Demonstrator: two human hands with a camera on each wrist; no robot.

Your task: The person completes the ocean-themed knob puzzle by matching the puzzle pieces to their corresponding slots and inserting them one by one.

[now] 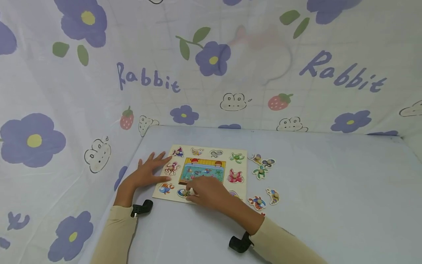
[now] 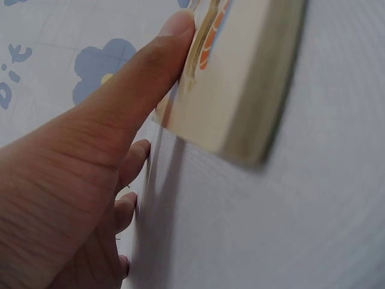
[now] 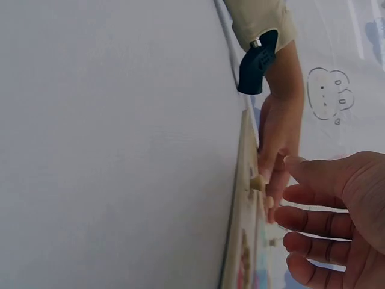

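Two tan sleeves (image 1: 113,236) come in from the near side, each with a black wrist camera (image 1: 240,244). Next comes a red and blue piece (image 1: 257,203) lying loose on the bench (image 1: 329,190), just off the near right corner of the board (image 1: 197,152). A yellow piece (image 1: 273,197) sits beside it. The right hand (image 1: 209,192) is over the board's near edge, its fingers softly bent, with a gap between thumb and fingers. Just beside its fingertips is a round piece (image 1: 182,192) with a knob, partly hidden. The board lies flat, closer to the bench's left edge than to its right. The left hand (image 1: 148,173) has its fingers spread wide and its thumb on the board's left edge. A pink piece (image 1: 235,176) sits by the board's right edge. Past that edge lie a loose green turtle (image 1: 260,172) and two more pieces. Behind the bench's far edge hangs a flowery sheet (image 1: 201,95).
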